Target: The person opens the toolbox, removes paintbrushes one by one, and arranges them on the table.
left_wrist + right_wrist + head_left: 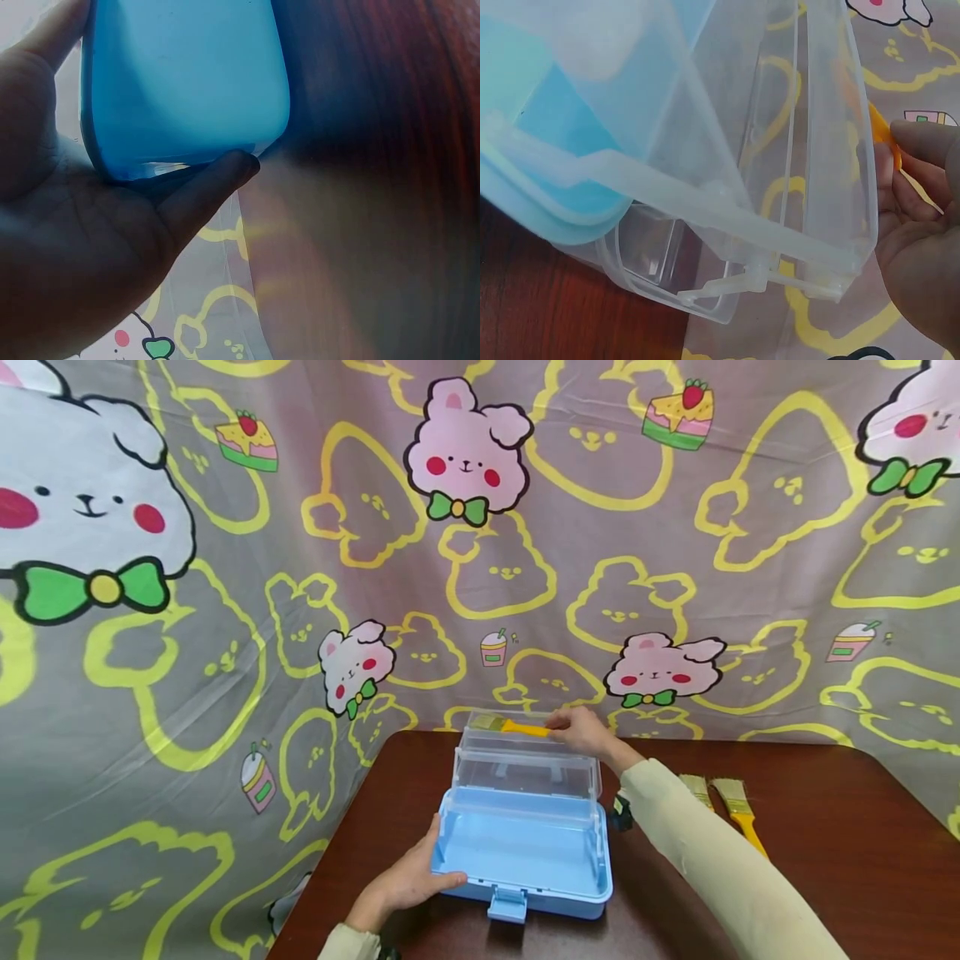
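Note:
A light-blue storage box [517, 847] stands unfolded on the table, its lower compartment bare. Clear plastic trays [517, 770] rise in steps behind that compartment on side arms. My left hand [408, 877] grips the box's front left corner, with the thumb along the front wall and the fingers at the side. Over the topmost clear tray, my right hand [583, 732] pinches the yellow handle of a paintbrush [525, 728], its pale bristles pointing left. In the right wrist view, only part of that orange-yellow handle [885, 131] shows between thumb and fingers, beyond the clear plastic.
Two more paintbrushes with yellow handles, one partly behind the right sleeve, lie on the table to the right [738, 806]. A blue latch [507, 904] hangs at the box's front. Behind the dark wooden table [847, 827] hangs a patterned curtain [465, 677].

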`<state>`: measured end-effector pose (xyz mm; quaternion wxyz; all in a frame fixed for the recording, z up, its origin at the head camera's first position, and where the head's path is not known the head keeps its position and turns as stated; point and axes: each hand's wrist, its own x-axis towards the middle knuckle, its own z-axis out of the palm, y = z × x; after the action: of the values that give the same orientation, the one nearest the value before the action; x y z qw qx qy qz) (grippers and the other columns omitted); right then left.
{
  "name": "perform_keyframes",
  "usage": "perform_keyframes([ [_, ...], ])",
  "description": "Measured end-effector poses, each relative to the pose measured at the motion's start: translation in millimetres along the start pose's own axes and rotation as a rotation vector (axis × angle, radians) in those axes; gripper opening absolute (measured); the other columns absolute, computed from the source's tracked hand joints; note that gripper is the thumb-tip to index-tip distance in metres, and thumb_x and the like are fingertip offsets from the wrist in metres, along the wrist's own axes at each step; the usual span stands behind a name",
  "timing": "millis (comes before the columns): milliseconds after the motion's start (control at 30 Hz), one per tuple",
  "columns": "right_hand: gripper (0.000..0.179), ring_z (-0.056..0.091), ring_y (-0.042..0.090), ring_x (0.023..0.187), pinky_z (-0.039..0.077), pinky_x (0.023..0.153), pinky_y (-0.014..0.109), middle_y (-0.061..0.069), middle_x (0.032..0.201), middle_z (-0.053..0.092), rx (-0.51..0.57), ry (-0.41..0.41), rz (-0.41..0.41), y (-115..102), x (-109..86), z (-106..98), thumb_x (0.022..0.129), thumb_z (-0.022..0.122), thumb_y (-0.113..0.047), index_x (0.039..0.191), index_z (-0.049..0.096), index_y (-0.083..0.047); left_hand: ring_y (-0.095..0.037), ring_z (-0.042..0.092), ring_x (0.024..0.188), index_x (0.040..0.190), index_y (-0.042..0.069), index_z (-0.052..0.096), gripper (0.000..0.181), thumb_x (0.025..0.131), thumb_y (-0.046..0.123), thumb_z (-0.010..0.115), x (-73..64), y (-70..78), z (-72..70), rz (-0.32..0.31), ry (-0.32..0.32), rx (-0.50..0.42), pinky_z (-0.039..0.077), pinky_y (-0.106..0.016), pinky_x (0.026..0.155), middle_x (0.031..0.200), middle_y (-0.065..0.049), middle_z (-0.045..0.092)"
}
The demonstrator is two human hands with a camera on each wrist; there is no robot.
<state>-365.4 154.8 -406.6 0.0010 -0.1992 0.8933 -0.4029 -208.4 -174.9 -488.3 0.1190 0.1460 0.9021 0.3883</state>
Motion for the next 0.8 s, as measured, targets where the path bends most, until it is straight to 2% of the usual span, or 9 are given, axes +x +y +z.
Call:
perform_keyframes([
  [267,0.027,0.062,0.023,0.090,0.052,0.078,0.036,0.010,0.105,0.065,0.045,-0.034,0.003,-6,0.6,3,0.091,0.063,-0.008,0.116,0.066,-0.001,-0.040,0.020,0.136,0.148,-0.006,-0.004,0.111,0.082,0.042,0.072,-1.2,-0.5,-0.2,-0.011,-0.006,-0.004,0.022,-0.058,0.105,0.152,-0.029,0.008],
  [500,0.033,0.061,0.031,0.096,0.052,0.080,0.037,0.015,0.112,0.063,0.135,-0.094,0.039,-12,5.0,10,0.091,0.056,0.001,0.123,0.061,0.001,-0.040,0.020,0.137,0.148,-0.006,-0.004,0.112,0.082,0.041,0.072,0.0,-3.2,0.9,-0.004,-0.003,-0.006,0.022,-0.058,0.105,0.152,-0.029,0.008],
  [600,0.035,0.060,0.027,0.095,0.051,0.082,0.037,0.013,0.112,0.064,0.134,-0.083,0.065,-14,6.7,14,0.089,0.058,0.002,0.123,0.062,-0.001,-0.040,0.021,0.136,0.148,-0.006,-0.004,0.111,0.082,0.041,0.073,0.1,-2.9,1.1,0.005,0.001,-0.007,0.022,-0.058,0.105,0.152,-0.029,0.009],
  [800,0.034,0.058,0.024,0.094,0.050,0.086,0.039,0.011,0.113,0.063,0.107,-0.054,0.063,-15,6.8,18,0.089,0.059,0.002,0.123,0.062,-0.002,-0.040,0.023,0.135,0.148,-0.006,-0.004,0.112,0.081,0.041,0.073,-0.5,-2.2,1.3,-0.003,0.005,-0.011,0.022,-0.059,0.104,0.152,-0.028,0.010],
])
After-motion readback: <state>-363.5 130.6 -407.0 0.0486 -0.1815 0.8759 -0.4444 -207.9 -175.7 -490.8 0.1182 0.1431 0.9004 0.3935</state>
